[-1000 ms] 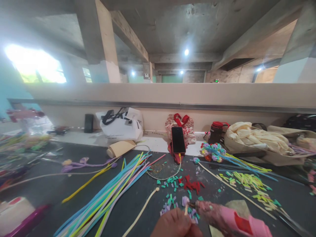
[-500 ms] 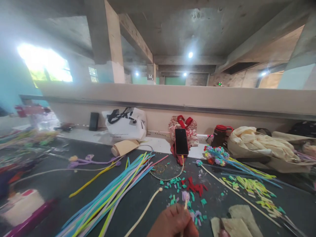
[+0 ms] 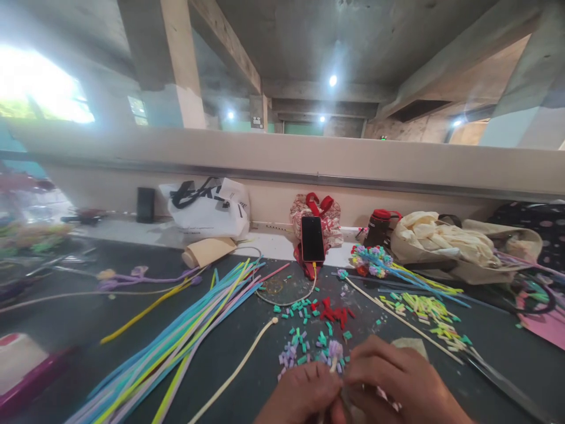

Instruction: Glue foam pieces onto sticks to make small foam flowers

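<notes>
At the bottom middle, my left hand point(image 3: 304, 391) is closed in a pinch round a thin cream stem. A small lilac flower head point(image 3: 335, 350) made of short pieces tops this stem. My right hand point(image 3: 397, 380) is beside it, fingers bent and drawn together close to the stem; what they hold is hidden. Small lilac pieces point(image 3: 289, 355) and teal pieces point(image 3: 298, 310) lie just beyond the hands, with red pieces point(image 3: 335, 313) behind them. Left of my hands lies another cream stem point(image 3: 241, 370). Part of a pale cloth point(image 3: 412, 345) shows behind my right hand.
Long coloured fuzzy stems point(image 3: 176, 347) fan across the left. A phone point(image 3: 312, 238) leans against a patterned bag, its cable point(image 3: 304, 301) looping forward. Finished flower stems point(image 3: 373, 259), yellow-green pieces point(image 3: 424, 309) and a cream bag point(image 3: 445, 241) are on the right. A white bag point(image 3: 212, 209) stands at the back.
My right hand has come in from the lower right, off the pale cloth, to beside my left hand. The left still pinches the stem. The view has shifted rightward and slightly down.
</notes>
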Motion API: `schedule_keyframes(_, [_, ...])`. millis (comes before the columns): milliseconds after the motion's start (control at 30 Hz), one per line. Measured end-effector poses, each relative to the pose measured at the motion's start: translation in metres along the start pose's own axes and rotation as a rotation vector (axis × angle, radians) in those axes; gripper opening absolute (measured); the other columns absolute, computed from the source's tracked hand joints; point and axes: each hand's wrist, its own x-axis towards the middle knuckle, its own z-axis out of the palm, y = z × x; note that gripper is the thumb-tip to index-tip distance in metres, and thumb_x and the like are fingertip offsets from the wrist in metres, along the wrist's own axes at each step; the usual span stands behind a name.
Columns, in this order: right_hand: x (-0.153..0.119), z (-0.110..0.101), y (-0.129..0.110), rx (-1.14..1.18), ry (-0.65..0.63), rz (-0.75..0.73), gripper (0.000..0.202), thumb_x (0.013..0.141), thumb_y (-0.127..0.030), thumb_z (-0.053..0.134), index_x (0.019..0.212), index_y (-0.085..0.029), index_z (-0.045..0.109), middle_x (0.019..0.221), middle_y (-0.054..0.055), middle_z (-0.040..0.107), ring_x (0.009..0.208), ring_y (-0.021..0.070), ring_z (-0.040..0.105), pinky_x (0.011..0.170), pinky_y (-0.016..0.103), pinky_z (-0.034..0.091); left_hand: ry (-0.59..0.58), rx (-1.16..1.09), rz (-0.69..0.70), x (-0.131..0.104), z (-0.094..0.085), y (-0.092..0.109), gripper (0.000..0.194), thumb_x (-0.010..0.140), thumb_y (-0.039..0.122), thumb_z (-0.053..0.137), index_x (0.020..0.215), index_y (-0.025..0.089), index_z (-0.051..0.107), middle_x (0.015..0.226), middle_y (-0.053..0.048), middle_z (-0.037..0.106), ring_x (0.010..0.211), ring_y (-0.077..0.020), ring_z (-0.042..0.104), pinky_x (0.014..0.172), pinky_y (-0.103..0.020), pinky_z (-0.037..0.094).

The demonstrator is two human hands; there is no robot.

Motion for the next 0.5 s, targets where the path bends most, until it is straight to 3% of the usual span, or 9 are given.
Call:
schedule_keyframes(200, [0.005,0.000,0.001,0.025,-0.051,-0.017,0.010,0.076,-0.010,0.051,0.074,-0.020,0.053,0.066,0.000,0.061,0.056,0.0076,0.057,0.048,0.013,0.041,0.058,0.055,-0.020,-0.004,0.001,0.002,0.044,0.051,0.056,0.067,0.048,0.014,0.054,0.040,0.004,0.045,0.039,-0.0049,0.033,0.043,-0.021,0.022])
schedule_keyframes(400, [0.011,-0.021,0.008,0.219,-0.040,0.278,0.013,0.075,-0.009,0.052,0.068,-0.020,0.056,0.066,-0.001,0.060,0.061,0.0104,0.056,0.055,0.018,0.043,0.075,0.004,-0.099,-0.008,0.001,0.006,0.049,0.043,0.059,0.068,0.057,0.013,0.056,0.041,0.004,0.051,0.033,-0.0025,0.029,0.039,-0.020,0.014])
schedule_keyframes(500, [0.010,-0.023,0.020,0.302,-0.044,0.288,0.012,0.075,-0.011,0.053,0.069,-0.019,0.060,0.067,0.000,0.061,0.064,0.0117,0.057,0.057,0.021,0.044,0.094,0.034,-0.123,-0.011,0.003,0.010,0.047,0.041,0.057,0.070,0.055,0.014,0.055,0.040,0.004,0.052,0.033,-0.0028,0.030,0.038,-0.021,0.012])
